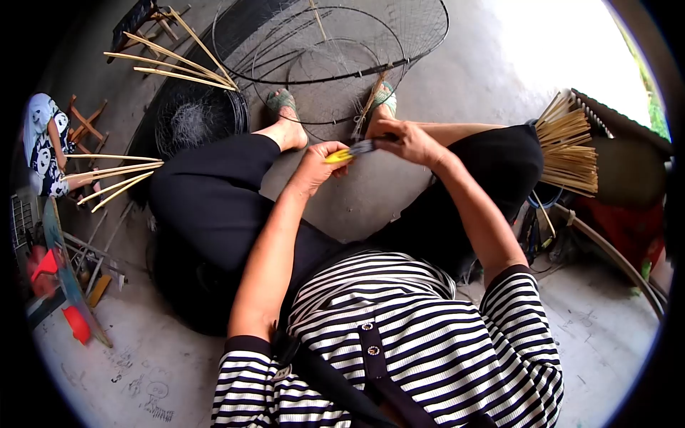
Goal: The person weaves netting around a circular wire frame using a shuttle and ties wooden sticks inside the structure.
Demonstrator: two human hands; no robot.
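Between my knees, my left hand (322,167) is closed on the yellow end of a small yellow-and-grey tool (340,155); its exact kind is unclear. My right hand (415,144) has its fingers closed at the dark end of the same tool, close to the left. Just beyond both hands stands a hooped net (346,76), fine mesh stretched over black rings. A tied bundle of cord and a thin stick (369,103) hangs at its near side, by my right foot.
Left of my legs, a black tub (241,118) holds netting, with bamboo sticks (187,70) across it. A thick stick bundle (569,150) stands by my right knee. Another person (51,146) sits far left, near a wooden stool (87,121).
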